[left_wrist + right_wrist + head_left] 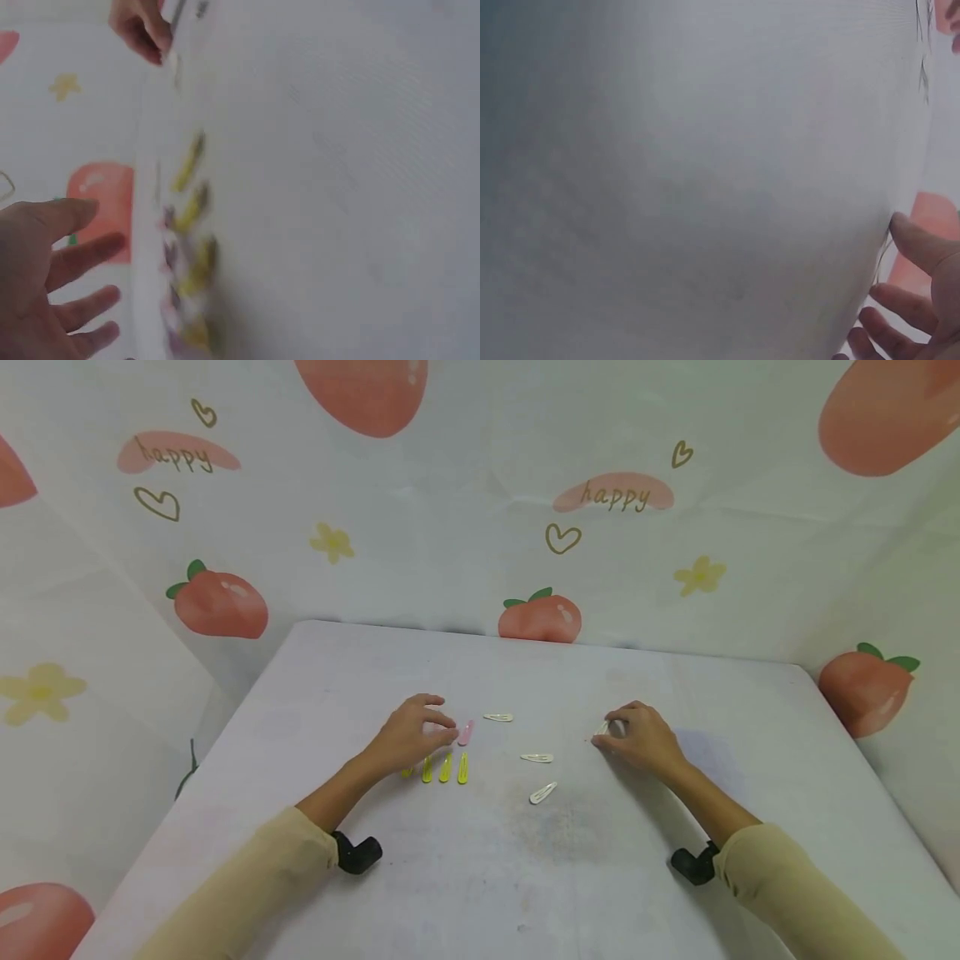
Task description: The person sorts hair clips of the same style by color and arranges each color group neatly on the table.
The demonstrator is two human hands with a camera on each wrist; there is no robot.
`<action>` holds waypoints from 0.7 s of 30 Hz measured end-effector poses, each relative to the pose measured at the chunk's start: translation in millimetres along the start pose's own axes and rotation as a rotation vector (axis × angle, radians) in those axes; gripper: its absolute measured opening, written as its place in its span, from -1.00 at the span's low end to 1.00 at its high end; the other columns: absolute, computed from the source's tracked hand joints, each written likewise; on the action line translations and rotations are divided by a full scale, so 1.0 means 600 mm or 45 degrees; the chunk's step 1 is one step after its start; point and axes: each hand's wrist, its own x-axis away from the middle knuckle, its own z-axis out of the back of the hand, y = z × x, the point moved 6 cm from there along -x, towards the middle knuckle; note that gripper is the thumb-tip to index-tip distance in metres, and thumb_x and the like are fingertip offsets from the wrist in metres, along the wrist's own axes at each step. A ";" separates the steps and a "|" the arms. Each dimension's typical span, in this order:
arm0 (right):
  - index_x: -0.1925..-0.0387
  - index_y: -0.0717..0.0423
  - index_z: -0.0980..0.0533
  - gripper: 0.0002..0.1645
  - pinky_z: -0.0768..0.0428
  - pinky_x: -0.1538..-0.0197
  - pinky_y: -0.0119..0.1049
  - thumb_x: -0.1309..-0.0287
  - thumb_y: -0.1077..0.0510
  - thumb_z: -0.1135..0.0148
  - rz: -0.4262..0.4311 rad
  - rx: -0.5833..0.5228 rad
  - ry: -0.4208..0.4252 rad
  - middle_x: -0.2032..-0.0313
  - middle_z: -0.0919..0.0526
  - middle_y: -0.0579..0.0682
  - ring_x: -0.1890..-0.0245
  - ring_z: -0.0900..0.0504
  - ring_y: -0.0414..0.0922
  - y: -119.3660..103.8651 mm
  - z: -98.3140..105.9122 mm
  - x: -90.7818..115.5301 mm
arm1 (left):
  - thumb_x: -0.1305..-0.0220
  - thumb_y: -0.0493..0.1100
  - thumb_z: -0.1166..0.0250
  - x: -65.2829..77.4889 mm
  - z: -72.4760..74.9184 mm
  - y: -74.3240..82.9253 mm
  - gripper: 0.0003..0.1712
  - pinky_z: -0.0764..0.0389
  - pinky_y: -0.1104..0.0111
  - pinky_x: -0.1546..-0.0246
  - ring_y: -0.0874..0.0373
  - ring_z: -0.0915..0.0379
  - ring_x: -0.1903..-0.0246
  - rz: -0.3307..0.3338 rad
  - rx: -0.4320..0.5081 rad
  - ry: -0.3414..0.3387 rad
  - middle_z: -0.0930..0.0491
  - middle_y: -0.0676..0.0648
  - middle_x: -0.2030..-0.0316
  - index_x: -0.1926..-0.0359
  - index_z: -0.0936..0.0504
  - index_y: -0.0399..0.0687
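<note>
My left hand hovers over the clips at the left with its fingers spread and nothing in them. Beside its fingertips lies a pink snap hair clip. Several yellow hair clips stand in a row just in front; more pink clips show blurred alongside them in the left wrist view, hidden by the hand in the head view. Over at the right, my right hand pinches a white hair clip between thumb and fingers, low at the table.
Between the hands lie loose white hair clips: one at the back, one in the middle and one slanted nearer me. The white table backs onto a peach-printed curtain.
</note>
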 end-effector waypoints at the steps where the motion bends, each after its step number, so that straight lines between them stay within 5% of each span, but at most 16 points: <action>1: 0.12 0.33 -0.66 -0.52 -0.46 -0.11 0.19 -0.05 0.04 -0.49 -0.002 0.002 0.001 0.06 -0.61 0.30 -0.03 -0.53 0.25 0.000 0.000 0.001 | -0.31 0.01 -0.32 -0.008 -0.008 0.009 -0.69 -0.23 -0.16 -0.31 -0.14 -0.14 -0.41 -0.009 -0.024 -0.020 -0.42 -0.15 -0.32 0.10 -0.79 -0.06; 10: 0.09 0.31 -0.65 -0.51 -0.47 -0.10 0.20 -0.07 0.01 -0.48 -0.021 0.017 0.000 0.03 -0.59 0.29 -0.06 -0.51 0.26 0.002 -0.002 0.002 | -0.31 0.05 -0.30 -0.049 -0.064 0.051 -0.66 -0.16 -0.13 -0.36 -0.10 0.00 -0.48 -0.062 -0.254 -0.094 -0.40 -0.17 -0.35 0.07 -0.80 -0.04; 21: 0.10 0.30 -0.64 -0.51 -0.46 -0.10 0.20 -0.06 0.00 -0.49 -0.015 0.029 0.009 0.03 -0.59 0.29 -0.06 -0.50 0.26 0.004 0.000 0.001 | -0.25 0.04 -0.35 -0.082 -0.075 0.053 -0.60 -0.19 -0.20 -0.32 -0.20 0.10 -0.50 -0.032 -0.301 -0.036 -0.36 -0.24 -0.36 -0.02 -0.75 -0.06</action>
